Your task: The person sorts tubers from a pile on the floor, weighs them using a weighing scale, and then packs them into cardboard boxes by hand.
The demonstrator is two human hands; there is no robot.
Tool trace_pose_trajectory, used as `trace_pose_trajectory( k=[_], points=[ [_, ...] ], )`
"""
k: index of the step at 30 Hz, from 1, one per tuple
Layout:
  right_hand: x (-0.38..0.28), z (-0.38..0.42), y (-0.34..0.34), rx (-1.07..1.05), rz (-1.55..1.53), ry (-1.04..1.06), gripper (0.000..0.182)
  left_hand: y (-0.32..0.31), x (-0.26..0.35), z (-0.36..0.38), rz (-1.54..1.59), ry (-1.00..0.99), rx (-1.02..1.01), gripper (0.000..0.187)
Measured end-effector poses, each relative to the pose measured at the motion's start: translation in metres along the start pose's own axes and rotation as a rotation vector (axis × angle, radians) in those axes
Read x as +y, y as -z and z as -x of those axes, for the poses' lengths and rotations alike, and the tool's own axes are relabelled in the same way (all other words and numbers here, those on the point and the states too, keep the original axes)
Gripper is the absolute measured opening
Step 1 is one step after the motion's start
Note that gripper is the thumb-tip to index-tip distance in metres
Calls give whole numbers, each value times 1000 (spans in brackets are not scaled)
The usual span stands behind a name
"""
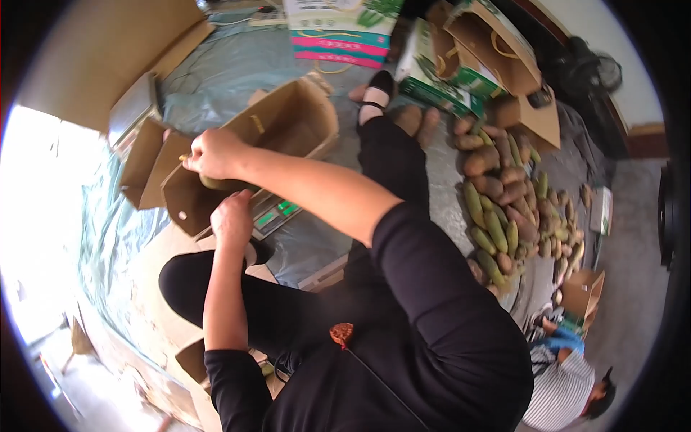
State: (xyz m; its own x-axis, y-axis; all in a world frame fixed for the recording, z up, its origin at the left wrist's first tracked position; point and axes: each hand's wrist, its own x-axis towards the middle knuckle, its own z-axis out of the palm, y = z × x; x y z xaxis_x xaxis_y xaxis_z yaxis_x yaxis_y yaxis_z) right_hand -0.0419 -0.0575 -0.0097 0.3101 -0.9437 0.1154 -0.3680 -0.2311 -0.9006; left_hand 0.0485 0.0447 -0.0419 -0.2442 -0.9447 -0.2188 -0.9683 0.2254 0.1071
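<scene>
An open cardboard box stands beside a scale with lit green digits. Over the box's left end, my right hand has its fingers pinched together; a small yellowish bit shows at the fingertips, too small to name. Below that hand a greenish rounded thing shows inside the box, partly hidden. My left hand is at the box's near side, its fingers bent against the cardboard edge.
Brownish, potato-like tubers and long green ones lie piled at the right. Printed cartons and open green boxes stand at the back. A person in a striped top is at lower right. Plastic sheeting covers the floor.
</scene>
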Motion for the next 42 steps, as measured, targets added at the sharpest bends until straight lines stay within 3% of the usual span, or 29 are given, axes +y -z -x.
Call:
trace_pose_trajectory(
  k=[4, 6, 9, 12, 14, 15, 18, 19, 20, 21, 22, 25, 26, 28, 29, 31, 33, 34, 36, 39, 41, 42],
  points=[
    [48, 9, -3, -257, 454, -291, 32, -4, -2, -1, 30, -35, 90, 17],
    [51, 20, 17, -297, 480, -346, 36, -5, -7, -3, 12, -55, 58, 17],
    [65, 25, 51, -320, 433, -189, 28, 3, -1, -3, 18, 12, 47, 23],
    [64, 40, 112, -135, 307, 24, 30, 3, -1, -3, 13, -13, 50, 24],
    [48, 74, 169, -49, 134, 47, 32, -3, -4, -4, 31, -27, 83, 24],
    [39, 97, 194, -31, -59, -63, 32, -4, -5, -5, 24, -36, 76, 24],
    [53, 169, 255, 195, -120, -170, 18, -3, -4, -6, 53, -11, 54, 25],
    [76, 194, 268, 229, -120, -251, 23, -2, -3, -5, 35, -25, 72, 25],
    [83, 224, 280, 287, -8, -352, 20, -2, -2, -5, 19, -41, 91, 24],
    [119, 256, 286, 315, 73, -420, 28, 1, 1, -5, 42, 1, 35, 24],
    [123, 283, 292, 256, 306, -554, 26, -3, -3, -6, 79, -30, 45, 22],
    [175, 391, 275, 322, 466, -767, 27, -15, -17, -11, 281, -120, 65, 20],
    [202, 432, 262, 357, 541, -749, 23, -12, -12, -9, 264, -102, 56, 20],
    [222, 497, 235, 255, 543, -892, 20, -17, -19, -11, 246, -123, 71, 19],
    [236, 531, 221, 83, 674, -873, 22, -16, -16, -9, 240, -132, 61, 19],
    [236, 578, 184, 154, 468, -1156, 24, -11, -9, -6, 133, -144, 127, 19],
    [257, 629, 154, -613, 978, -826, 26, -12, -10, -6, 131, -131, 102, 19],
    [263, 646, 140, -533, 637, -1144, 15, -13, -11, -7, 136, -111, 84, 19],
    [276, 688, 112, -429, 271, -1431, 4, -12, -8, -8, 118, -114, 70, 18],
    [302, 773, 61, -170, 115, -1578, 14, -10, -5, -7, 137, -108, 47, 18],
    [293, 780, 54, -80, 58, -1619, 19, -11, -10, -9, 125, -123, 45, 18],
    [279, 765, 62, 101, 68, -1774, 26, -12, -11, -10, 115, -133, 43, 18]
  ],
)
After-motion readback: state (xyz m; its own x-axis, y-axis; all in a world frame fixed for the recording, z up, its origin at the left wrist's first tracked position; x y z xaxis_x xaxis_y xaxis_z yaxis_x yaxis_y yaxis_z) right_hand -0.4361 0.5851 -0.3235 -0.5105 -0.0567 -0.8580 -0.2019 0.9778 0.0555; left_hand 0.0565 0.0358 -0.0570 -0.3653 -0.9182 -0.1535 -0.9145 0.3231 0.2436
